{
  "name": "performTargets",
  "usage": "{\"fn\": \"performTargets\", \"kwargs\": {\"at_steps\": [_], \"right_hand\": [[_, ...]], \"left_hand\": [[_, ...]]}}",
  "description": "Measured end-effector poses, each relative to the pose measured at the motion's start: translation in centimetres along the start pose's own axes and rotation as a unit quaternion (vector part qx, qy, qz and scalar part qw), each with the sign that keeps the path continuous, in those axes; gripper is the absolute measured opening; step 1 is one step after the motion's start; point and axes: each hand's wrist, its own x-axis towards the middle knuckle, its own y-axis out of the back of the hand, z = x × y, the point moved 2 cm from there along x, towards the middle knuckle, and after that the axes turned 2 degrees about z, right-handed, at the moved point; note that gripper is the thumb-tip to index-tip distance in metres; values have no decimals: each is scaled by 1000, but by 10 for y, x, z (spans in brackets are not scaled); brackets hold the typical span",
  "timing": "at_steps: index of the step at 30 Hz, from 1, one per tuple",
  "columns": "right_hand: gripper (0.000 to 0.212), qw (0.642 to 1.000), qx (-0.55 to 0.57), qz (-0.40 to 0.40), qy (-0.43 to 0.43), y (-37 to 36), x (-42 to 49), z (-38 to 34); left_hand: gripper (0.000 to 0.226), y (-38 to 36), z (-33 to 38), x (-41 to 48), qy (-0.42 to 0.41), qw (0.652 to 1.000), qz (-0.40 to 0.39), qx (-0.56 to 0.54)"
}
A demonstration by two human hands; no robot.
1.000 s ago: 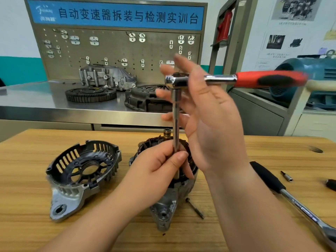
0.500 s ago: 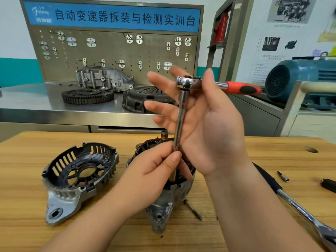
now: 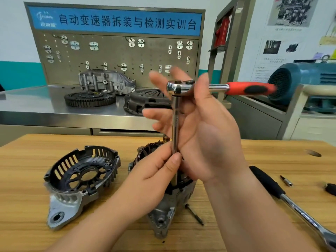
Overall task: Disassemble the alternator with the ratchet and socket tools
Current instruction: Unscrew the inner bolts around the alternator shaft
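The alternator body [image 3: 163,211] stands on the wooden table [image 3: 27,179], copper windings showing at its top. A long chrome extension bar [image 3: 175,124] rises upright from it to the ratchet [image 3: 181,87], whose red and black handle [image 3: 252,88] points right. My left hand [image 3: 156,171] pinches the lower part of the bar between thumb and fingers. My right hand [image 3: 205,135] is spread open just behind the bar, thumb up against the ratchet head, fingers straight. The removed end cover [image 3: 81,177] lies to the left of the alternator.
A loose long bolt [image 3: 194,214] lies right of the alternator. A second, larger black-handled ratchet [image 3: 291,200] lies at the right, with a small bit [image 3: 285,180] and a dark object [image 3: 331,189] beyond. A steel bench [image 3: 36,106] behind carries gearbox parts and a pegboard.
The ratchet handle swung away and back toward the right while the right hand's fingers stayed spread. The left hand kept its pinch on the extension bar.
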Motion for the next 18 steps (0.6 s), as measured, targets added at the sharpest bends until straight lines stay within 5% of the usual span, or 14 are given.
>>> {"fn": "performTargets", "kwargs": {"at_steps": [4,8,11,18], "right_hand": [[61,1000,4,6,-14,-1,-1,5],[32,993,-78,46,79,-1,-3,3],[38,983,-122,27,136,-4,-4,-2],[47,1000,18,0,6,-5,-2,-1]], "left_hand": [[25,-2,1,1,-8,1000,14,20],[20,-6,-1,1,-9,999,40,33],[21,-6,-1,2,-20,998,46,39],[35,-2,-4,-2,-5,1000,2,1]]}}
